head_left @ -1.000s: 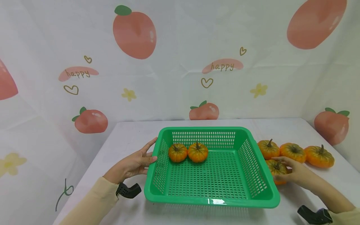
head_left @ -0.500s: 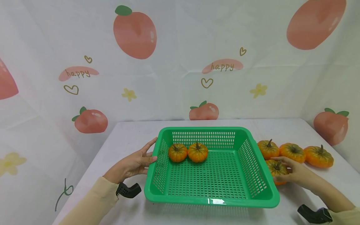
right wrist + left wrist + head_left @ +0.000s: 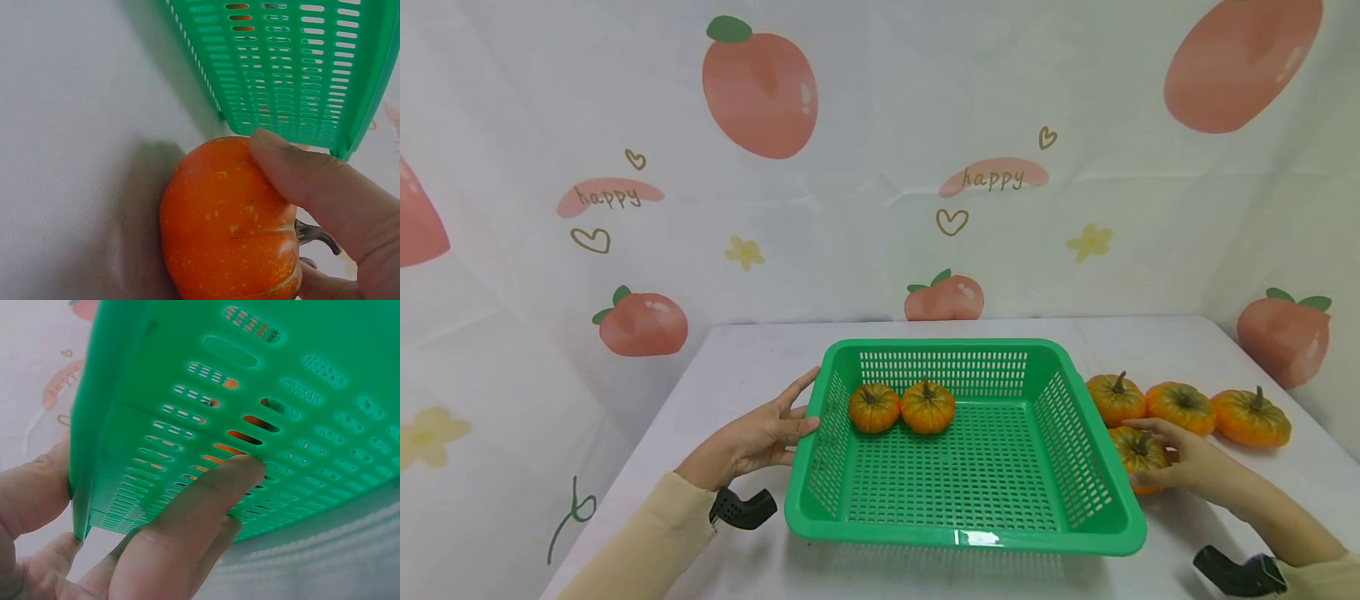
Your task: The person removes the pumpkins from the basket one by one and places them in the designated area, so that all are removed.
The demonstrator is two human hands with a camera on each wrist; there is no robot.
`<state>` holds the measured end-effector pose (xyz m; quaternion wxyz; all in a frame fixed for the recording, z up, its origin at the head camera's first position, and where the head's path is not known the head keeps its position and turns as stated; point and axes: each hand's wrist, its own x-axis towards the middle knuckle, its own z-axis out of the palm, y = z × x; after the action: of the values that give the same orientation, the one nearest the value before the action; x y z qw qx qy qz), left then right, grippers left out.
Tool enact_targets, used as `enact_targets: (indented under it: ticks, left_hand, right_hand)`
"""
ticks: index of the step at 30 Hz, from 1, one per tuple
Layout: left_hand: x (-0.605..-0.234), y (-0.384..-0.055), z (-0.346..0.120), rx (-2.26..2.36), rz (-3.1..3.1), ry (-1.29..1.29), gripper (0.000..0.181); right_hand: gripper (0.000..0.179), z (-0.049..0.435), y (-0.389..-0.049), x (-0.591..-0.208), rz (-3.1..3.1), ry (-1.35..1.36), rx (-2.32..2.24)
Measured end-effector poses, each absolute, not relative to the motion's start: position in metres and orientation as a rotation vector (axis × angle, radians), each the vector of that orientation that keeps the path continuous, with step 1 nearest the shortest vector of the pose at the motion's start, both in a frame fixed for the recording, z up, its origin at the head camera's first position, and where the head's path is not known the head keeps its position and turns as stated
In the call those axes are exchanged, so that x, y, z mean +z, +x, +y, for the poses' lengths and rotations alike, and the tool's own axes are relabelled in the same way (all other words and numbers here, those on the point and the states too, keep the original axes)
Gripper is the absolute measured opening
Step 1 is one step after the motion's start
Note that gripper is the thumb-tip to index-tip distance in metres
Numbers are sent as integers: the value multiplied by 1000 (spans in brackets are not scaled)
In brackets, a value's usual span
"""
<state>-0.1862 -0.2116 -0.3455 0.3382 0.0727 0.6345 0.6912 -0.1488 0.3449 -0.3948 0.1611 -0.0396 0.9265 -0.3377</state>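
A green plastic basket (image 3: 970,540) with slotted walls stands mid-table in the head view. My left hand (image 3: 763,437) grips its left side, thumb at the rim and fingers (image 3: 206,500) against the outer slotted wall. Inside the basket, toward the back left, sit two small orange pumpkins, one (image 3: 874,408) beside the other (image 3: 928,407). Just right of the basket, my right hand (image 3: 1187,467) holds another small pumpkin (image 3: 231,219), thumb on one side and fingers round the other, mostly hidden in the right wrist view. Its dark stem points toward the palm there.
Behind the right hand, three more pumpkins lie in a row on the white tabletop: one near the basket wall (image 3: 1115,402), a middle one (image 3: 1180,407) and one farther right (image 3: 1252,419). A white cloth (image 3: 850,233) printed with peaches hangs behind the table.
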Motion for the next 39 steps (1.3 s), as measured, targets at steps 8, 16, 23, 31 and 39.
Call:
enact_targets:
  ticks: [8, 16, 23, 31, 39]
  left_hand:
    - [-346, -186, -211, 1797, 1659, 176, 92]
    - [-346, -186, -211, 1801, 1661, 178, 92]
    - [-346, -187, -211, 1804, 1662, 174, 92]
    - [-347, -187, -211, 1803, 1668, 173, 91]
    - [-346, -186, -211, 1810, 1667, 165, 90]
  right_hand:
    - [82, 343, -149, -393, 2638, -98, -951]
    - [80, 343, -148, -393, 2652, -127, -966]
    - [81, 344, -149, -393, 2637, -135, -985]
    - [80, 344, -149, -392, 2618, -142, -1010]
    - [73, 347, -148, -389, 2652, -159, -975]
